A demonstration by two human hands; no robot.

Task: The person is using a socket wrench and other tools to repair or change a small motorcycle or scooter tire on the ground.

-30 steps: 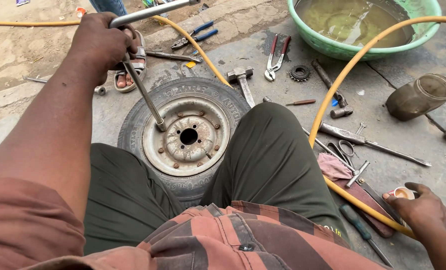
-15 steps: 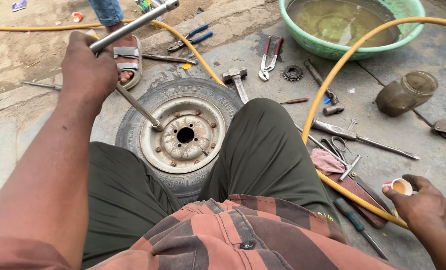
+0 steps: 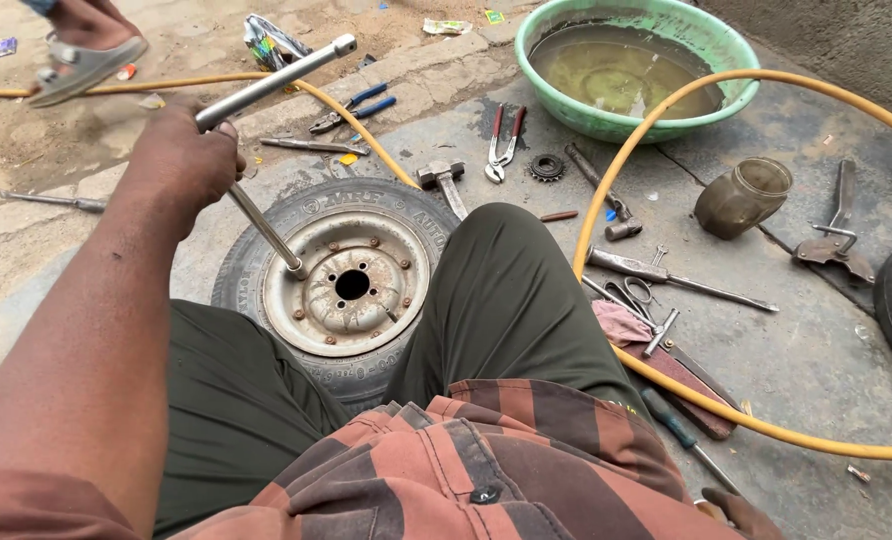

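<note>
The left hand point(image 3: 181, 165) is clenched around the crossbar of a T-wrench point(image 3: 266, 160), gripping it right where the bar meets the shaft. The bar's long axis runs from the fist up and to the right, ending in a socket head near the top of the view. From the fist the shaft slants down and to the right, and its tip sits on 1 of the bolts on the left side of the rim point(image 3: 351, 285), just left of the centre hole. So the wheel lies below and to the right of the left hand, flat on the concrete between the person's knees, with its tyre point(image 3: 256, 235) partly covered by the green trousers point(image 3: 506, 300). The right hand point(image 3: 741, 515) shows only as a sliver at the bottom edge, well apart from the wheel; I cannot tell whether it is closed or holding anything. The left hand is by far the nearer to the rim. A yellow hose point(image 3: 656, 120) loops around the right knee, and a hammer point(image 3: 444, 183), pliers point(image 3: 504, 140) and a green basin point(image 3: 586, 120) of murky water lie beyond the wheel.
</note>
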